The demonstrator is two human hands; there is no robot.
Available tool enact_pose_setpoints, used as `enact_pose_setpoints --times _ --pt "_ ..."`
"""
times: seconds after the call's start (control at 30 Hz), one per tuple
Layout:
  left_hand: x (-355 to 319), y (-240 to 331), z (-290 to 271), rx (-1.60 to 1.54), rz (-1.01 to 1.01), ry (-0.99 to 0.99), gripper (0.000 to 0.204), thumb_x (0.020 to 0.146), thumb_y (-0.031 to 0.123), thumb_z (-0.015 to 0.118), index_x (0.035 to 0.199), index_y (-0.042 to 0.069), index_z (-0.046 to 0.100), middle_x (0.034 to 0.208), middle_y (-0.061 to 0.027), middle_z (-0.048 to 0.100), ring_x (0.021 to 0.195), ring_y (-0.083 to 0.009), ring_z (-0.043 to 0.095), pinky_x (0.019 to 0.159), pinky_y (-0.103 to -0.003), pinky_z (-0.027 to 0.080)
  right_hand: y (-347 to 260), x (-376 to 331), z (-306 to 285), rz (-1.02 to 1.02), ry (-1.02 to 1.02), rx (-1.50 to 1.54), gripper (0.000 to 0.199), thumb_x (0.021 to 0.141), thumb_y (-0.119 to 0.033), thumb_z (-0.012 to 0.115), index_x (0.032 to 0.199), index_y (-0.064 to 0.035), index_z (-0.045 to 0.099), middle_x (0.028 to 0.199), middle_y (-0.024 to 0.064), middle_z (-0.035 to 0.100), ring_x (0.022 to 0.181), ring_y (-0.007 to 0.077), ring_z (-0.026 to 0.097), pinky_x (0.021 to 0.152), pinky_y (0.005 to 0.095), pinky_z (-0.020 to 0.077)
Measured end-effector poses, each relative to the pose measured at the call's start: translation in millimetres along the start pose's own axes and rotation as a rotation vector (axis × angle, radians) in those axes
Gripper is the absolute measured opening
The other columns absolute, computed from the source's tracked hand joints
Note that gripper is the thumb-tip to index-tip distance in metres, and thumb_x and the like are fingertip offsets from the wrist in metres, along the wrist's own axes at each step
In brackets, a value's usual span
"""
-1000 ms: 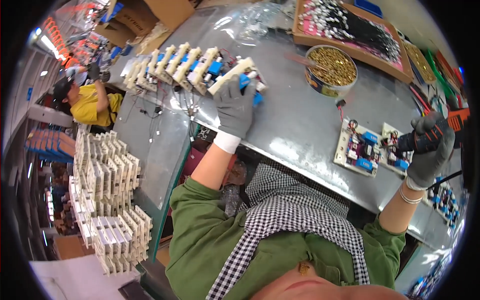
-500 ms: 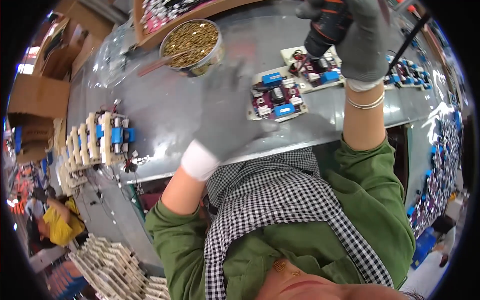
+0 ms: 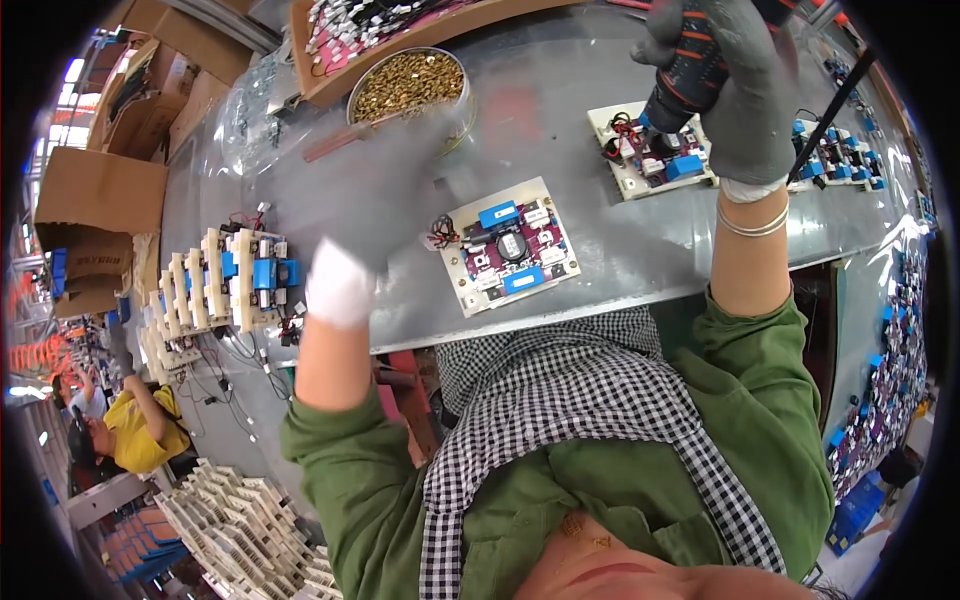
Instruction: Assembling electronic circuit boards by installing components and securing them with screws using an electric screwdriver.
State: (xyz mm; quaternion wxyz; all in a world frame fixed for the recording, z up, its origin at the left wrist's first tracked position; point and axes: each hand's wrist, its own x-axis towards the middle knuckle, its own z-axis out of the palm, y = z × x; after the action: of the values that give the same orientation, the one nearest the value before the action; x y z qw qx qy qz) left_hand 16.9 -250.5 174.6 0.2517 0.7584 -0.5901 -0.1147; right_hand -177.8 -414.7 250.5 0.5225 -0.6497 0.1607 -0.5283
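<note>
My left hand, in a grey glove with a white cuff, is smeared by motion over the table, near the tub of screws; its fingers cannot be made out. Just right of it, a circuit board with blue and white parts lies on a cream plate near the table's front edge. My right hand, also gloved, is wrapped round a black and orange power screwdriver. The tool's nose is over a second board farther back; whether its tip touches is hidden.
A round tub holds brass-coloured screws. Behind it stands a cardboard tray of white connectors. Finished-looking boards stand in a row at left, beside an open carton. More boards lie at right. A person in yellow is at far left.
The nearer board now sits apart from the one behind it, turned and closer to the front edge. My left hand has moved left, away from it. My right hand still grips the screwdriver.
</note>
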Motion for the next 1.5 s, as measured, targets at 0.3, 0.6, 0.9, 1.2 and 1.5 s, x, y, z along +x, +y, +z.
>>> enact_pose_setpoints --times 0.3,0.6,0.9,1.2,1.5 --pt "65 -111 17 0.384 0.156 0.192 0.011 0.087 0.023 0.072 0.095 0.016 0.075 0.097 -0.0042 0.074 0.096 -0.026 0.067 0.101 -0.041 0.044 15 8 18 0.203 -0.226 -0.126 0.032 0.095 -0.032 0.066 0.094 -0.0008 0.059 0.073 0.0071 0.061 0.062 0.0148 0.059 0.056 0.0276 0.0478" --pt "49 -99 10 0.253 0.071 0.527 0.008 0.086 0.02 0.074 0.09 0.013 0.073 0.093 -0.0054 0.074 0.086 -0.0269 0.068 0.081 -0.04 0.051 3 13 44 0.102 -0.064 0.064 0.035 0.087 -0.029 0.077 0.104 -0.0041 0.059 0.073 0.0021 0.061 0.061 0.0099 0.061 0.056 0.0245 0.0512" --pt "-46 7 42 -1.023 -0.141 0.58 0.028 0.092 0.003 0.068 0.118 -0.004 0.06 0.104 -0.0126 0.071 0.097 -0.0166 0.068 0.086 -0.029 0.056 -6 -5 63 0.016 -0.153 0.429 0.055 0.088 -0.038 0.079 0.124 -0.0045 0.053 0.082 0.0068 0.066 0.06 0.0144 0.062 0.057 0.026 0.0525" --pt "-69 11 44 -1.128 -0.155 0.568 0.043 0.091 -0.002 0.066 0.131 -0.008 0.05 0.11 -0.0177 0.069 0.103 -0.0198 0.068 0.09 -0.03 0.054 -15 -22 73 0.068 -0.219 0.419 0.059 0.087 -0.04 0.08 0.125 -0.0045 0.052 0.084 0.0076 0.066 0.06 0.0154 0.062 0.058 0.0268 0.053" --pt "-68 15 45 -1.071 -0.163 0.549 0.042 0.091 -0.002 0.065 0.13 -0.008 0.052 0.108 -0.0169 0.069 0.102 -0.0209 0.068 0.09 -0.032 0.054 -14 -25 65 0.083 -0.2 0.407 0.062 0.087 -0.042 0.08 0.127 -0.0045 0.051 0.085 0.0084 0.067 0.061 0.0164 0.063 0.059 0.0275 0.0535"
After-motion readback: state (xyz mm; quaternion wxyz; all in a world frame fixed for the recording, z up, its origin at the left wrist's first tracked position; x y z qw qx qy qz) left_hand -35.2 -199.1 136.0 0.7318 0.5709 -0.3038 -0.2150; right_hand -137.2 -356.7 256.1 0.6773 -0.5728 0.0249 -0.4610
